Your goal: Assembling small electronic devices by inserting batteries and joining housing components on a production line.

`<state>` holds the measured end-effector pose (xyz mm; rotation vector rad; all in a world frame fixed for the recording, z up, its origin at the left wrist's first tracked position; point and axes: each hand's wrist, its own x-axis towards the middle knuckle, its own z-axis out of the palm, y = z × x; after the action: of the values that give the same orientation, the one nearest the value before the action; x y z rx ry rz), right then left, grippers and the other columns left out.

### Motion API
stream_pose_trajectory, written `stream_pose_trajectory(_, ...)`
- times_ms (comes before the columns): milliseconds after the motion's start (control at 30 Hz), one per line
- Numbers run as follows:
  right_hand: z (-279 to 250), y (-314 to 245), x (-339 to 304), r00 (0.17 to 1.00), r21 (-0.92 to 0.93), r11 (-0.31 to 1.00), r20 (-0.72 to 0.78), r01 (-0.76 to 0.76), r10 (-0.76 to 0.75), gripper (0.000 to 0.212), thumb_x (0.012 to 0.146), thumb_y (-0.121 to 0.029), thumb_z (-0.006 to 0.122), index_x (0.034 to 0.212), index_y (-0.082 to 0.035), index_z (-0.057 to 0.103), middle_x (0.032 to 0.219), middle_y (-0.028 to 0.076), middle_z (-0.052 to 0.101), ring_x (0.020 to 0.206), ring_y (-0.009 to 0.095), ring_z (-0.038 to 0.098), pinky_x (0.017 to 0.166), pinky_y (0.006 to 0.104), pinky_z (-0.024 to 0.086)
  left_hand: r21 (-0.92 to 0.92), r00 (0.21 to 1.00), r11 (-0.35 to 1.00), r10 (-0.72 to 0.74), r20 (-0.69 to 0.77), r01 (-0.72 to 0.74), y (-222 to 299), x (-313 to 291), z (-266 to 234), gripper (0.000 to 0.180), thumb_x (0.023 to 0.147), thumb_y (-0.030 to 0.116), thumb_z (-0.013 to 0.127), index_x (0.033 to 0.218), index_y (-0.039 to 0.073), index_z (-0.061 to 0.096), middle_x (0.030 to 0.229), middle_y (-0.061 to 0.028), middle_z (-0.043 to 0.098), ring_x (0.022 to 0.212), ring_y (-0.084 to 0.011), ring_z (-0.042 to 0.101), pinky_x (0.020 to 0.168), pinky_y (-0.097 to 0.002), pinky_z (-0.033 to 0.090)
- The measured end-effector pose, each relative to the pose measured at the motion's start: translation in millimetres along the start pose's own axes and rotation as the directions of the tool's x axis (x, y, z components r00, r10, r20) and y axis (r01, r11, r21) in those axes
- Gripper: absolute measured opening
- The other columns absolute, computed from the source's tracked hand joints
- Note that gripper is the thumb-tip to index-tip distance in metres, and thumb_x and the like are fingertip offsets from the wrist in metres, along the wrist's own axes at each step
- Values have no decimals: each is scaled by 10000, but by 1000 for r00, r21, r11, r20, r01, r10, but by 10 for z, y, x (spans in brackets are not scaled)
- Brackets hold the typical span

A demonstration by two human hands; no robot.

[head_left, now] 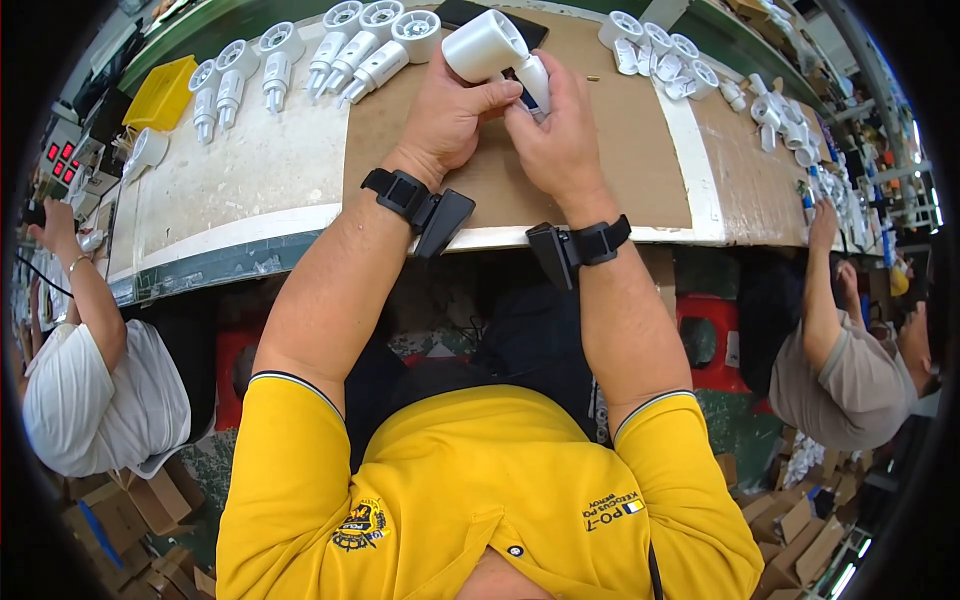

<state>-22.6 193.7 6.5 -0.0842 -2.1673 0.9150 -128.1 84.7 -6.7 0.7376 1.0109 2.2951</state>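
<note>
White plastic device (500, 55), top centre of frame: clasped at round head (484, 46) by left hand (442, 120), at handle (536, 76) by right hand (554, 135), apparently for steadiness; similar units (328, 58) ranged upper left, presumably for reach.

A long workbench (235, 170) with a pale, scuffed top spans the room. Below its near edge, red stools (725, 375) stand on a worn green floor (742, 428); cardboard boxes (160, 500) lie toward its left, and light tubes (917, 137) glow past its right end.
</note>
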Motion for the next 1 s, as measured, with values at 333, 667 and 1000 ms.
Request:
stream_pose_trajectory(333, 98, 11, 116, 994, -227, 969, -5, 102, -106, 432, 819, -151, 656, 1205, -15, 518, 1065, 245, 610, 979, 442, 602, 805, 506, 512, -19, 997, 998, 60, -58, -61, -75, 9, 7, 628, 819, -95, 758, 1339, 56, 440, 1207, -105, 617, 1054, -228, 664, 916, -361, 588)
stream_pose_trajectory(667, 93, 35, 122, 997, -170, 985, 80, 32, -19, 433, 847, -150, 642, 1242, -13, 529, 1017, 266, 661, 948, 473, 626, 801, 514, 521, 23, 992, 999, 40, -118, -38, -100, -12, 30, 630, 823, -73, 769, 1353, 19, 443, 1148, -142, 667, 1036, -227, 678, 887, -349, 588)
stream_pose_trajectory(1000, 2, 26, 115, 982, 16, 1000, 187, -9, 6, 445, 867, -141, 700, 1260, -8, 536, 1059, 219, 679, 920, 403, 667, 801, 473, 531, 81, 997, 996, -19, -76, 25, -68, 25, -8, 561, 849, -53, 753, 1339, 20, 490, 1159, -123, 673, 1031, -217, 677, 857, -344, 588)
